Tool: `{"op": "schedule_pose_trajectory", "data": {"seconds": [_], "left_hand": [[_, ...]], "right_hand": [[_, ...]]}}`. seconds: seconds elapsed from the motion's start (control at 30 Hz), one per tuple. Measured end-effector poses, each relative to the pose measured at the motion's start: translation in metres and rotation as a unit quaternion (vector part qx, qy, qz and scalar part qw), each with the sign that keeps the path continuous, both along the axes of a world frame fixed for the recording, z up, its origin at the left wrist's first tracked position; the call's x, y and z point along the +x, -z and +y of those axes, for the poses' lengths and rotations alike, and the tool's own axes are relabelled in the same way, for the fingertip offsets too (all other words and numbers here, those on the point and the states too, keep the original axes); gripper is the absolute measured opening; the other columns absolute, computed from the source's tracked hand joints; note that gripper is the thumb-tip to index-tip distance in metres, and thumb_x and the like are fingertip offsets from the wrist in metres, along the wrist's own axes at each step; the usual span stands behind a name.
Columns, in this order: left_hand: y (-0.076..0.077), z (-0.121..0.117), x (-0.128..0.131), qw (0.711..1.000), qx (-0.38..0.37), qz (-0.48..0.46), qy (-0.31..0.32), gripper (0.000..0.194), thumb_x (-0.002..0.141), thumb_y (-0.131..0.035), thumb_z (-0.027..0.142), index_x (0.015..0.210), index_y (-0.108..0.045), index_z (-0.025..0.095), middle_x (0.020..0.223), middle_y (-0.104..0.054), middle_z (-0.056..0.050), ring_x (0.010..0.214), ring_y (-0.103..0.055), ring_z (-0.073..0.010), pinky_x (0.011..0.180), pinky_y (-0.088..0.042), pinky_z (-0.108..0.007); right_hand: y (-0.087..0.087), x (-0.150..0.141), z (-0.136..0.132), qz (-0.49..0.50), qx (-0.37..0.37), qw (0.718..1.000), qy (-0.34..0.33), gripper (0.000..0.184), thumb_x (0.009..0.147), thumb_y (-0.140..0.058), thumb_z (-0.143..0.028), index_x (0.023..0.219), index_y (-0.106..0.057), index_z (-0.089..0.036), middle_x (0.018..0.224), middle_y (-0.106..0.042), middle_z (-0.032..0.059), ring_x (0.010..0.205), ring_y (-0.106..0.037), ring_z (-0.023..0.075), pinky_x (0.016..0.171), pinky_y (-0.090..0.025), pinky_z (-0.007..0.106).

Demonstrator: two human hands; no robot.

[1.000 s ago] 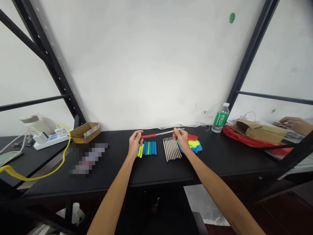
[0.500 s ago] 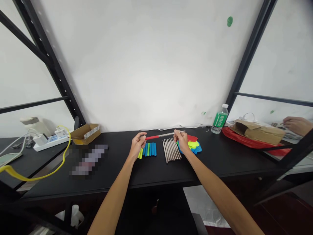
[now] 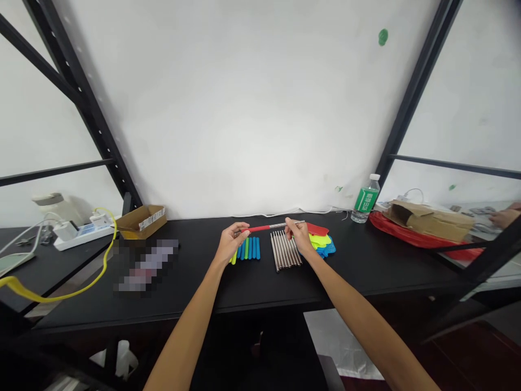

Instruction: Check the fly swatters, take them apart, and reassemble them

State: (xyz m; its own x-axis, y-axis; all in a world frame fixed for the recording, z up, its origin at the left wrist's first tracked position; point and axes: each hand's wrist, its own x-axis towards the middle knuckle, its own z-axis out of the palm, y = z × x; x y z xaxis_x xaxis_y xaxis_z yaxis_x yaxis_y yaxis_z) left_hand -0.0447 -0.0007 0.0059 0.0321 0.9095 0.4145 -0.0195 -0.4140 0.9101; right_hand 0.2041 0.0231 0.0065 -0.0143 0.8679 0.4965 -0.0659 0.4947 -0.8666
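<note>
I hold a thin metal rod (image 3: 280, 224) level above the black table (image 3: 252, 282). A red sleeve (image 3: 257, 228) sits on its left part. My left hand (image 3: 230, 243) pinches the left end at the sleeve. My right hand (image 3: 298, 234) pinches the rod further right. Under my hands lie a row of blue, green and yellow sleeves (image 3: 248, 247) and a row of bare metal rods (image 3: 285, 250). A stack of red, yellow and blue flat plastic heads (image 3: 321, 240) lies just right of my right hand.
A green-labelled water bottle (image 3: 364, 199) stands at the back right beside a brown paper bag (image 3: 431, 219) on red cloth. A cardboard box (image 3: 141, 220), a power strip (image 3: 81, 233) and a yellow cable (image 3: 61, 293) sit at the left. Another person's hand (image 3: 504, 217) shows far right.
The red sleeve has slid rightward along the rod, and my hands have drawn slightly closer together. The other person's hand at the far right has pulled back toward the frame edge.
</note>
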Motion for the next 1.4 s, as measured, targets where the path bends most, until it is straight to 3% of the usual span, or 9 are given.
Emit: {"op": "schedule_pose_trajectory", "data": {"seconds": [0.17, 0.33, 0.63, 0.87, 1.03, 1.23, 1.4], "left_hand": [[0.000, -0.001, 0.001, 1.000, -0.013, 0.002, 0.020, 0.038, 0.070, -0.080, 0.037, 0.100, -0.071, 0.016, 0.075, -0.062, -0.002, 0.054, -0.043, -0.0075, 0.047, -0.034, -0.020], [-0.002, -0.002, 0.002, 1.000, -0.010, -0.009, 0.009, 0.034, 0.075, -0.077, 0.039, 0.098, -0.072, 0.015, 0.072, -0.065, -0.003, 0.053, -0.045, -0.0080, 0.048, -0.034, -0.020], [-0.002, 0.003, -0.007, 0.992, -0.005, -0.084, -0.093, 0.040, 0.079, -0.071, 0.049, 0.097, -0.072, 0.014, 0.074, -0.069, -0.006, 0.049, -0.043, -0.0071, 0.047, -0.035, -0.022], [0.001, 0.006, -0.010, 0.983, 0.003, -0.098, -0.158, 0.042, 0.077, -0.071, 0.051, 0.097, -0.073, 0.014, 0.072, -0.068, -0.004, 0.046, -0.043, -0.0064, 0.045, -0.033, -0.022], [0.001, 0.008, -0.010, 0.981, 0.003, -0.112, -0.157, 0.042, 0.076, -0.073, 0.050, 0.096, -0.073, 0.013, 0.069, -0.068, -0.004, 0.046, -0.041, -0.0059, 0.045, -0.032, -0.022], [0.001, 0.007, -0.010, 0.981, -0.003, -0.127, -0.147, 0.044, 0.077, -0.073, 0.050, 0.101, -0.073, 0.014, 0.070, -0.067, -0.003, 0.047, -0.042, -0.0054, 0.045, -0.030, -0.021], [0.000, 0.005, -0.009, 0.985, -0.025, -0.133, -0.105, 0.045, 0.077, -0.072, 0.052, 0.100, -0.074, 0.013, 0.070, -0.065, -0.003, 0.050, -0.044, -0.0069, 0.047, -0.034, -0.022]], "right_hand": [[0.002, -0.002, -0.001, -0.022, -0.009, 1.000, 0.002, 0.055, 0.082, -0.061, -0.066, 0.051, -0.060, -0.021, 0.043, -0.049, 0.0003, 0.042, -0.044, 0.0119, 0.049, -0.036, 0.028], [0.002, -0.004, -0.001, -0.002, -0.011, 1.000, -0.012, 0.055, 0.082, -0.060, -0.066, 0.053, -0.063, -0.020, 0.045, -0.051, 0.0014, 0.042, -0.044, 0.0113, 0.048, -0.036, 0.028], [-0.002, -0.004, -0.004, -0.026, 0.008, 0.999, -0.026, 0.051, 0.086, -0.058, -0.063, 0.056, -0.058, -0.021, 0.047, -0.049, -0.0011, 0.044, -0.042, 0.0113, 0.048, -0.037, 0.027], [0.002, -0.008, -0.007, -0.104, 0.034, 0.993, -0.032, 0.034, 0.082, -0.068, -0.051, 0.096, -0.071, -0.021, 0.074, -0.067, 0.0021, 0.058, -0.056, 0.0139, 0.051, -0.042, 0.025], [0.010, -0.009, 0.000, -0.150, 0.062, 0.987, -0.001, 0.032, 0.081, -0.069, -0.047, 0.098, -0.074, -0.020, 0.091, -0.073, 0.0061, 0.074, -0.066, 0.0188, 0.063, -0.050, 0.028], [0.010, -0.008, 0.000, -0.167, 0.078, 0.983, 0.021, 0.030, 0.079, -0.072, -0.046, 0.096, -0.073, -0.021, 0.089, -0.074, 0.0051, 0.081, -0.069, 0.0212, 0.072, -0.053, 0.031], [0.008, -0.006, -0.001, -0.174, 0.089, 0.980, 0.033, 0.026, 0.082, -0.070, -0.045, 0.091, -0.074, -0.021, 0.087, -0.074, 0.0042, 0.078, -0.068, 0.0201, 0.071, -0.051, 0.030]]}}
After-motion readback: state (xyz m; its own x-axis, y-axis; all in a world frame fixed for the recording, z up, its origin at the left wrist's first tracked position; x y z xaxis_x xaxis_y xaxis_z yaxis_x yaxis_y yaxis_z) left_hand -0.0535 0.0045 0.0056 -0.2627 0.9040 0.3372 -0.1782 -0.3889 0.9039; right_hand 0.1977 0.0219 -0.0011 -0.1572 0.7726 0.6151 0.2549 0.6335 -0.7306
